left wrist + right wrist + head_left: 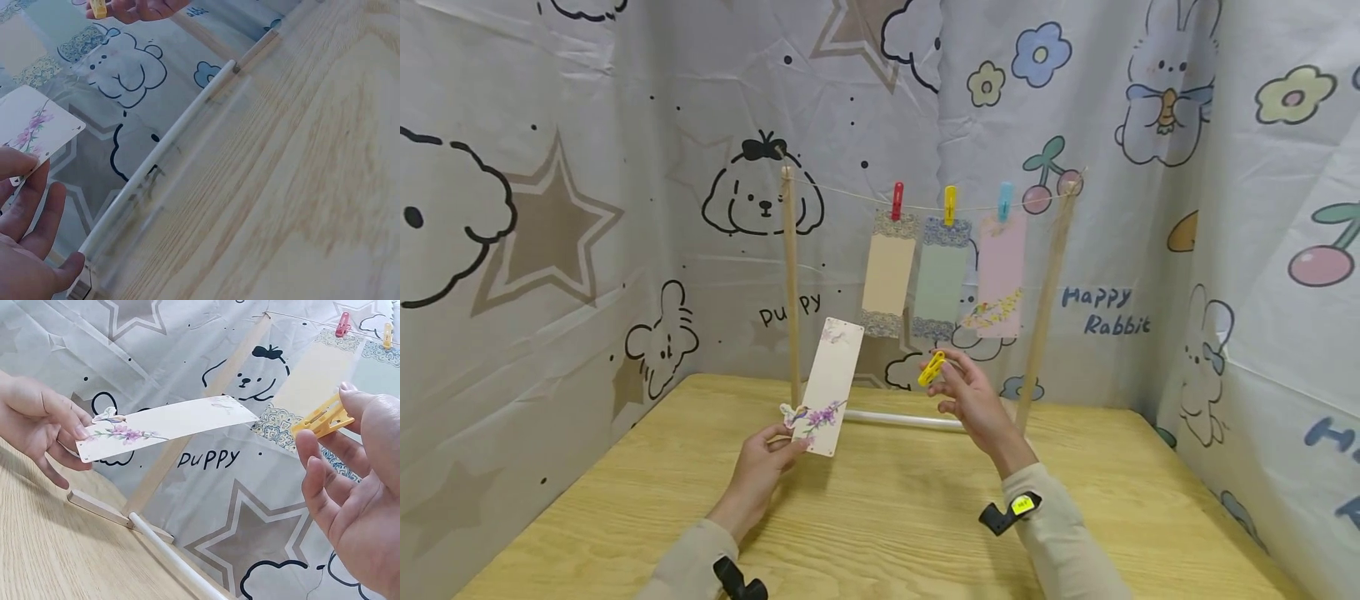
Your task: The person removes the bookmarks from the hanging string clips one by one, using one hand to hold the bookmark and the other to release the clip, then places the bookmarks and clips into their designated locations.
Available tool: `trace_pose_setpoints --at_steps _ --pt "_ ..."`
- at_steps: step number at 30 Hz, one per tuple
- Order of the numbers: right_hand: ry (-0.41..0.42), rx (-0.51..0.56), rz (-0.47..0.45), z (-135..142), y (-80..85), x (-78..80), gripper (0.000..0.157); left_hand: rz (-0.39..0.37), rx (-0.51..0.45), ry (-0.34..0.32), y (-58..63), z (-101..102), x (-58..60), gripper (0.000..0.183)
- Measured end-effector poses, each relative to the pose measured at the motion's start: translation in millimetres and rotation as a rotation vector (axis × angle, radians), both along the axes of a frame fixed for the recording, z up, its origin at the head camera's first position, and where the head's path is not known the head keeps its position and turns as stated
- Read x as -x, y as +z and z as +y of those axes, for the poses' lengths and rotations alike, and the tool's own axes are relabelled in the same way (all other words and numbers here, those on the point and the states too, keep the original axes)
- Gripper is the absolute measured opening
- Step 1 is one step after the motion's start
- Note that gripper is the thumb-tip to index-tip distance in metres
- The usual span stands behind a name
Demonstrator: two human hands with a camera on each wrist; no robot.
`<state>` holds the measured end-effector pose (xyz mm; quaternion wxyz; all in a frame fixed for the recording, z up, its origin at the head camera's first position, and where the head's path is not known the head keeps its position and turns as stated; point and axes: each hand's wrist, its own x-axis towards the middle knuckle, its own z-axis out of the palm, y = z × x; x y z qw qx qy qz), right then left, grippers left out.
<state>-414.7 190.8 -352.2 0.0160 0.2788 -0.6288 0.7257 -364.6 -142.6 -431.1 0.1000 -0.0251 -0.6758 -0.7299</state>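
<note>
My left hand (758, 473) pinches the lower left corner of a white bookmark (830, 383) printed with purple blossoms and a small bird. The bookmark is raised over the table, tilted, its top leaning right. In my right hand (977, 406) a yellow clothespin (932, 368) sits between thumb and fingertips; the right wrist view shows the same clothespin (325, 417) side-on. Behind the hands a thin string (842, 193) carries three hanging bookmarks: a beige one (889, 273) under a red clothespin (897, 201), a green one (942, 279) under a yellow clothespin, a pink one (1002, 271) under a blue clothespin.
Two wooden posts, the left (790, 283) and the right (1047, 300), hold up the string. A white rod (902, 420) joins them low down on the wooden table (880, 517). A printed curtain (700, 108) surrounds the table at the back and sides.
</note>
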Motion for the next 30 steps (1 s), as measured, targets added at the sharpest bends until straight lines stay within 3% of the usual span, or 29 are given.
trace_pose_setpoints --at_steps 8,18,30 --pt "-0.032 0.016 -0.013 -2.8 -1.7 2.3 0.047 -0.029 -0.010 0.004 -0.3 -5.1 -9.7 0.023" --pt "-0.087 -0.009 -0.050 -0.8 -7.0 -2.6 0.046 -0.078 0.058 0.016 -3.1 -3.9 -21.3 0.020" --pt "-0.206 0.011 -0.088 -6.8 -27.9 2.0 0.042 -0.086 0.157 0.042 2.8 -8.3 -33.9 0.029"
